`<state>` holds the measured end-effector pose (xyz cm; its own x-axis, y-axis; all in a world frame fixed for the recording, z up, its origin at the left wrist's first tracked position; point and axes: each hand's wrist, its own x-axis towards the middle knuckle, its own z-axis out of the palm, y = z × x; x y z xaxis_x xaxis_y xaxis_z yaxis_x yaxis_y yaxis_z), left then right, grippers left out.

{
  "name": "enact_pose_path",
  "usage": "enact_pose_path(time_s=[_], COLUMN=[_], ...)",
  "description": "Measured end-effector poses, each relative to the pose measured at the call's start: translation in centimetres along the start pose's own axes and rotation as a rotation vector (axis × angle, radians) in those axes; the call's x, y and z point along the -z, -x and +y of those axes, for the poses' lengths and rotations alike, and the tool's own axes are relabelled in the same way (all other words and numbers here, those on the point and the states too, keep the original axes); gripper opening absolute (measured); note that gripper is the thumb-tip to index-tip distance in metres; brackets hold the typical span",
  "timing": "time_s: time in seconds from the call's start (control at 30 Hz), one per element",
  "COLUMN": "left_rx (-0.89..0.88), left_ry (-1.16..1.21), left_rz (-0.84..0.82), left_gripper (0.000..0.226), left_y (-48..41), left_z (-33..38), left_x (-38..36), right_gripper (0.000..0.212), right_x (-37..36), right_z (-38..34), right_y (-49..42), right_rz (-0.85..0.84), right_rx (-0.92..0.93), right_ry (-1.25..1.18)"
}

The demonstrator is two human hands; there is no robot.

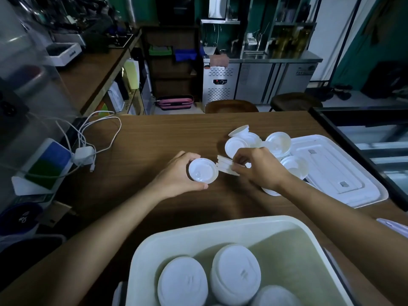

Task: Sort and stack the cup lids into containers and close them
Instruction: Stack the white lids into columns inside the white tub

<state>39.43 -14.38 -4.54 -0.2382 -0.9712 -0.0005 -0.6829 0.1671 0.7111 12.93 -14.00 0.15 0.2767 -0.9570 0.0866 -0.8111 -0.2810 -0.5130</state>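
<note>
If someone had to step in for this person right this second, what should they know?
Left hand grips one lid. Right hand pinches a short stack of lids right beside it.
Loose lids lie heaped on the table, next to the container cover lying flat at the right.
Done: the open container nearest the person holds at least three stacks.
Left: probably join the held lids, stack the loose ones, load them, fit the cover.
</note>
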Motion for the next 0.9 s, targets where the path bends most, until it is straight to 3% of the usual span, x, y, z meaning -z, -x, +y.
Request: enact_pose_path(time_s=[0.27, 0.6, 0.73, 0.9], left_rx=[-0.028, -0.16, -0.235, -0.255], left_ry=[0.041, 0.054, 0.013, -0.052], left_rz=[-0.036, -0.004, 0.003, -0.043], left_gripper=[0.09, 0.096, 0.102, 0.103], left_y=[3.3, 8.8, 12.4, 16.2], left_z=[0.6, 5.6, 8.2, 10.4], left_x=[2.3, 5.7, 6.0, 6.1], right_gripper=[0.007, 0.005, 0.027, 0.029], right_x=[1.3, 4.6, 5.1, 5.9], right_z=[-1.5, -5.5, -6.5, -7.1], right_y=[2.6, 8.1, 11.1, 15.2], right_rz=[0.015, 0.101, 0.064, 0.01], right_rx=[-0.032, 0.148, 0.227, 0.242], right_ry=[-0.14, -0.332, -0.409, -0.458])
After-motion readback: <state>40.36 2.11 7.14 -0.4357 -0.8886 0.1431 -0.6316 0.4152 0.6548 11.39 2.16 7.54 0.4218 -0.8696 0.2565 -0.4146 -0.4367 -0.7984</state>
